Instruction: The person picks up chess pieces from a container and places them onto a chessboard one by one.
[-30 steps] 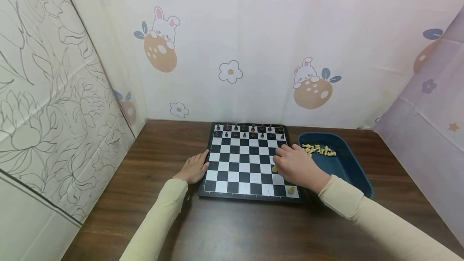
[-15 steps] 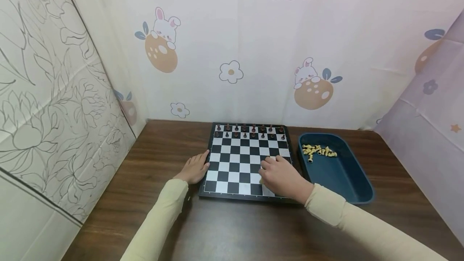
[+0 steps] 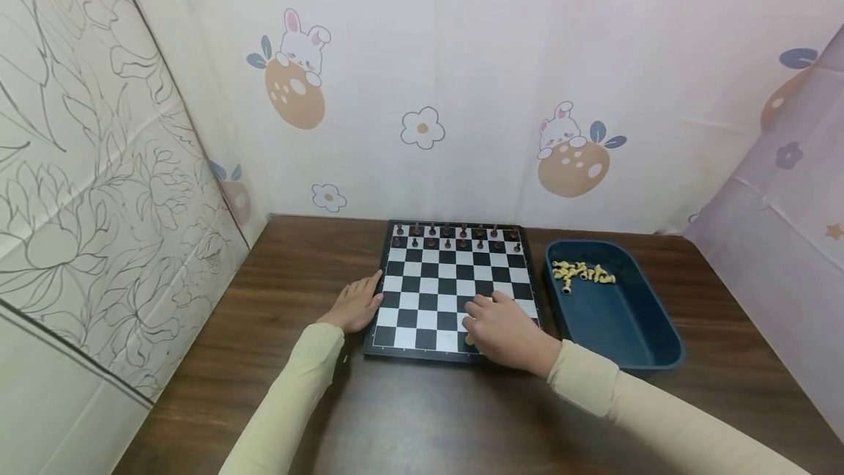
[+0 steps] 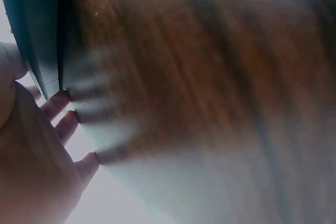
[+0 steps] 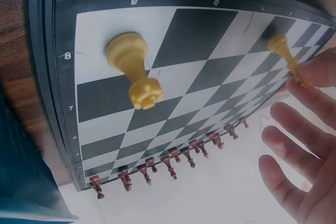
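Note:
My right hand [image 3: 504,332] pinches a yellow chess piece [image 3: 469,340] by its top, over the near row of the chessboard [image 3: 427,302]. In the right wrist view that chess piece [image 5: 283,50] is between thumb and forefinger, base toward the board; whether it touches the square I cannot tell. The other fingers are loosely spread. A yellow rook [image 5: 128,69] stands on the near right corner square, hidden behind the hand in the head view. My left hand [image 3: 356,305] lies against the board's left edge, fingers extended; the left wrist view shows its fingers [image 4: 65,124] beside the dark frame.
Dark red chess pieces [image 3: 448,242] fill two rows at the board's far end. A blue tray [image 3: 620,325] stands right of the board, with several yellow chess pieces [image 3: 583,273] heaped at its far end. Wooden tabletop [image 3: 395,416] surrounds both, and a patterned curtain [image 3: 475,57] hangs behind.
My right hand has carried the yellow chess piece leftward and nearer along the board, from the right side to the near row. My left hand stays put.

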Demonstrator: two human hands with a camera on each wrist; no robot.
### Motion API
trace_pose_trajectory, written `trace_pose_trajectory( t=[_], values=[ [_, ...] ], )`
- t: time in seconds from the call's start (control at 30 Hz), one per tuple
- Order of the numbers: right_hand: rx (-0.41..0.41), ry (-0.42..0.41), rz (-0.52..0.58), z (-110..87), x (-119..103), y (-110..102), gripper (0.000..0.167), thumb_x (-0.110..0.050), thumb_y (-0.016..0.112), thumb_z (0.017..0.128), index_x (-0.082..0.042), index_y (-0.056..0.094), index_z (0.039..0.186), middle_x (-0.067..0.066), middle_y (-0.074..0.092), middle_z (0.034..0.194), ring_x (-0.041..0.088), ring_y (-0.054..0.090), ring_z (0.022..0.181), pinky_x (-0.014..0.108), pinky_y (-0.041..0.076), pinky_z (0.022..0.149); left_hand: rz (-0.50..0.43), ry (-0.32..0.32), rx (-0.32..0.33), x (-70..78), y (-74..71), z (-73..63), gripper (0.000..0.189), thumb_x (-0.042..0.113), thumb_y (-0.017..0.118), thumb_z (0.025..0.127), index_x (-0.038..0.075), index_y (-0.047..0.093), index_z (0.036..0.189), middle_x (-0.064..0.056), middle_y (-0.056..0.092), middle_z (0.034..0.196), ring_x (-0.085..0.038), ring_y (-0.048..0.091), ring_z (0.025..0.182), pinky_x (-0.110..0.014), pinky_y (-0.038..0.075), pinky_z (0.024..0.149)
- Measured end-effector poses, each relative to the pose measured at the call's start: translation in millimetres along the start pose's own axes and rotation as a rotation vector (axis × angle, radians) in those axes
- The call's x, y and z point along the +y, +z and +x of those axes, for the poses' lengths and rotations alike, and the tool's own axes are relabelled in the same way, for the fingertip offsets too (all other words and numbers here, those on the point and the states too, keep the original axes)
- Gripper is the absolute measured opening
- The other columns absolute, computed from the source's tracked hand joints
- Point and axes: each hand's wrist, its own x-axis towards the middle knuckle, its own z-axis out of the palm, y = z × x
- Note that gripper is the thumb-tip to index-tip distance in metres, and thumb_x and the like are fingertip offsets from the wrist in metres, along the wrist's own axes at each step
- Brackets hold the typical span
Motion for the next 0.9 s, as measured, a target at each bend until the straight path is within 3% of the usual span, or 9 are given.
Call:
trace_pose_trajectory(
  t=[0.23, 0.9],
  values=[
    [-0.051, -0.003, -0.015, 0.6, -3, 2, 0.018, -0.031, 0.072, 0.085, -0.015, 0.075, 0.094, 0.0, 0.065, 0.083, 0.015, 0.054, 0.075, 0.027, 0.04, 0.057, -0.001, -0.002, -0.002, 0.7, 0.6, 1.2, 0.057, 0.031, 0.034, 0.104, 0.009, 0.017, 0.153, -0.017, 0.029, 0.152, -0.035, 0.025, 0.139, -0.053, 0.013, 0.113],
    [-0.048, 0.013, -0.1, -14.0, 14, -10, 0.03, -0.028, 0.081, 0.075, -0.014, 0.074, 0.1, 0.004, 0.068, 0.096, 0.018, 0.057, 0.084, 0.032, 0.048, 0.066, -0.003, -0.011, -0.009, 4.8, -1.2, -2.0, 0.057, 0.03, 0.035, 0.103, 0.007, 0.017, 0.153, -0.019, 0.028, 0.152, -0.036, 0.024, 0.139, -0.054, 0.013, 0.113]
  ],
)
